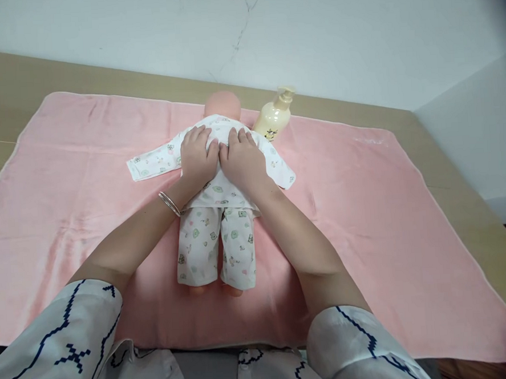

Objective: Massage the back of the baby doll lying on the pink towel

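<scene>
A baby doll (222, 107) in a white printed top (225, 188) and matching trousers (237, 247) lies on a pink blanket (367, 228), its head toward the wall and its face not showing. Flat on the upper part of the top rests my left hand (198, 155), fingers stretched out, a silver bangle on that wrist. Beside it my right hand (245, 158) lies in the same way on the other half, the two thumbs close together. Both sleeves of the doll's top spread out sideways. Neither hand grips anything.
A cream pump bottle (273, 117) stands just beyond the doll's right-hand sleeve, near the blanket's far edge. The wooden table (453, 171) shows around the blanket. Behind it rises a white wall (333, 41) with a crack.
</scene>
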A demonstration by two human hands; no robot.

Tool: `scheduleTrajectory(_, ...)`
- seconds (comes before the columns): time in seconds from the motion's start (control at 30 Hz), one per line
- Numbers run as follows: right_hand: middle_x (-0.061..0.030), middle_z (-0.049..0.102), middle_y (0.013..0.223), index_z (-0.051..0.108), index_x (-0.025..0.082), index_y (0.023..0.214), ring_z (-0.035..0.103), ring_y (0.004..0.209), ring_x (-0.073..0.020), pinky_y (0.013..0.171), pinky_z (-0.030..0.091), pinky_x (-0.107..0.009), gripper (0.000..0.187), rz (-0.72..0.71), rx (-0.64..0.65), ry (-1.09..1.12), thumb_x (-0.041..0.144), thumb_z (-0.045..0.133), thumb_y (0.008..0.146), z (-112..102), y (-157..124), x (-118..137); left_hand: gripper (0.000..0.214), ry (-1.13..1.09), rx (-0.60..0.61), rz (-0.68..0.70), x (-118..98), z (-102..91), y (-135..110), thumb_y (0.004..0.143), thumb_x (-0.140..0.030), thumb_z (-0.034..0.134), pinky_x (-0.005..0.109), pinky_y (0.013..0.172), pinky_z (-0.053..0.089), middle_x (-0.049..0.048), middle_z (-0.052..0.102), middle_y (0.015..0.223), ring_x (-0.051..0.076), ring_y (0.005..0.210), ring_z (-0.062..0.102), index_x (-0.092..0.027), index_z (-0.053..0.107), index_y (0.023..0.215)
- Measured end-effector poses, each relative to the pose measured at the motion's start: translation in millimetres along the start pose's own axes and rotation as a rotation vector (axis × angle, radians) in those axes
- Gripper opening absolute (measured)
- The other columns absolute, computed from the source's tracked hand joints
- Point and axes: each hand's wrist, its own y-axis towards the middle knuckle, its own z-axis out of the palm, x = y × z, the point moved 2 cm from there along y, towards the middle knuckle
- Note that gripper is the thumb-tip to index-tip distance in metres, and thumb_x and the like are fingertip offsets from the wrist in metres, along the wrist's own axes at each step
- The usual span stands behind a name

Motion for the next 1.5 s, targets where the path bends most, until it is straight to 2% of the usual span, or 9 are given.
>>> scheduleTrajectory(0.23,-0.0207,0.034,0.153,0.036,0.002,0.148,0.028,0.145,-0.0325,0.122,0.024,-0.046,0.058,-0.172,0.004,0.081,0.029,0.042,0.097,8.4,20.7,-20.3,0.045,-0.002,0.13,0.016,2.0,4.7,5.2,0.098,-0.048,0.033,0.058,0.121,0.021,0.0068,0.053,0.143,0.03,0.14,0.039,-0.025,0.058,0.127)
scheduleTrajectory(0.3,-0.018,0.034,0.154,0.037,0.005,0.147,0.028,0.146,-0.0307,0.122,0.024,-0.046,0.057,-0.198,-0.001,0.106,0.029,0.042,0.096,10.5,23.6,-24.4,0.042,0.016,0.142,0.045,-2.4,2.3,3.8,0.098,-0.044,0.034,0.057,0.119,0.025,0.0069,0.055,0.14,0.03,0.137,0.043,-0.025,0.061,0.123)
scheduleTrajectory(0.43,-0.017,0.038,0.152,0.043,0.009,0.145,0.031,0.144,-0.0303,0.12,0.027,-0.049,0.052,-0.193,-0.049,0.105,0.027,0.042,0.096,9.2,19.6,-21.3,0.029,0.06,-0.01,0.072,-10.2,-4.4,-3.8,0.093,-0.03,0.044,0.042,0.104,0.045,0.0083,0.067,0.118,0.024,0.116,0.057,-0.02,0.07,0.103)
scheduleTrajectory(0.6,-0.0223,0.048,0.143,0.05,0.005,0.138,0.043,0.137,-0.0335,0.111,0.04,-0.046,0.044,-0.139,-0.052,0.019,0.022,0.039,0.099,-2.5,-1.5,0.3,0.025,0.097,-0.107,0.089,-13.6,-7.9,-10.5,0.088,-0.022,0.046,0.04,0.098,0.049,0.007,0.07,0.107,0.023,0.105,0.06,-0.02,0.07,0.094)
scheduleTrajectory(0.77,-0.0262,0.046,0.143,0.047,0.0,0.14,0.041,0.137,-0.0359,0.112,0.039,-0.047,0.046,-0.126,-0.011,-0.041,0.019,0.038,0.099,-6.8,-7.8,8.9,0.029,0.072,-0.051,0.051,-7.1,-5.1,-5.1,0.092,-0.03,0.044,0.044,0.109,0.044,0.0077,0.066,0.12,0.025,0.118,0.055,-0.019,0.068,0.106)
scheduleTrajectory(1.0,-0.0186,0.023,0.158,0.031,0.007,0.15,0.018,0.149,-0.0319,0.122,0.018,-0.05,0.059,-0.209,0.055,0.111,0.03,0.041,0.097,10.0,23.6,-22.2,0.04,0.009,0.147,0.024,2.1,3.3,6.4,0.094,-0.032,0.039,0.054,0.12,0.027,0.0064,0.053,0.143,0.028,0.139,0.041,-0.022,0.06,0.126)
scheduleTrajectory(1.17,-0.0216,0.023,0.157,0.031,0.004,0.149,0.019,0.148,-0.0348,0.121,0.021,-0.053,0.058,-0.241,0.065,0.058,0.028,0.037,0.097,5.7,14.9,-14.2,0.033,-0.008,0.063,0.096,-3.7,-3.5,-0.4,0.087,-0.023,0.044,0.044,0.115,0.039,0.0059,0.065,0.127,0.024,0.125,0.054,-0.019,0.069,0.108)
scheduleTrajectory(1.3,-0.0275,0.03,0.153,0.033,0.0,0.148,0.027,0.144,-0.0396,0.115,0.029,-0.058,0.054,-0.126,0.036,-0.013,0.023,0.031,0.098,1.8,-5.8,5.4,0.029,0.018,-0.039,0.069,-7.6,-8.8,-9.3,0.081,-0.023,0.047,0.043,0.107,0.046,0.0053,0.071,0.116,0.023,0.114,0.06,-0.02,0.072,0.097)
scheduleTrajectory(1.5,-0.0217,0.029,0.155,0.034,0.005,0.149,0.025,0.146,-0.0375,0.117,0.027,-0.057,0.054,-0.102,0.032,0.065,0.028,0.032,0.099,4.9,-1.2,-0.4,0.039,0.001,0.031,-0.039,-2.6,-3.8,-4.0,0.089,-0.038,0.047,0.051,0.118,0.033,0.0117,0.059,0.136,0.03,0.134,0.047,-0.017,0.065,0.117)
